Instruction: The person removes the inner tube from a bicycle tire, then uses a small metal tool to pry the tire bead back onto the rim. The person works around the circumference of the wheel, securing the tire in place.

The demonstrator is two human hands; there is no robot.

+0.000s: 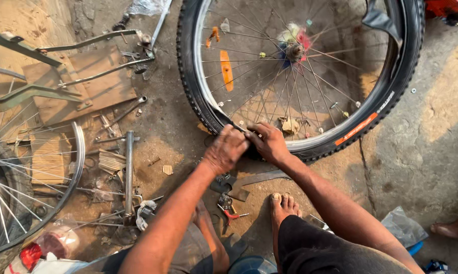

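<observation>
The person's black-clad knee (320,248) and one bare foot (284,205) sit closest to the lens at six o'clock, and from there both forearms run up to the work. The left hand (225,150) and right hand (269,143) are pressed side by side, fingers curled shut on the black tyre (310,148) at the lowest point of the bicycle wheel (300,76), which lies flat on the concrete at twelve o'clock. A strip of black rubber (378,20) hangs loose over the rim at one o'clock, so the step in hand looks like working the tyre bead on or off the rim; the next move probably calls for shifting both grips along the rim, thumbs pushing hard. Outward: one red-handled pliers (229,213) near the foot, one upright metal pump (129,172) at nine o'clock, one second spoked wheel (26,187) at the left edge, one orange spoke reflector (226,70), and another person's bare foot (454,228) at four o'clock.
</observation>
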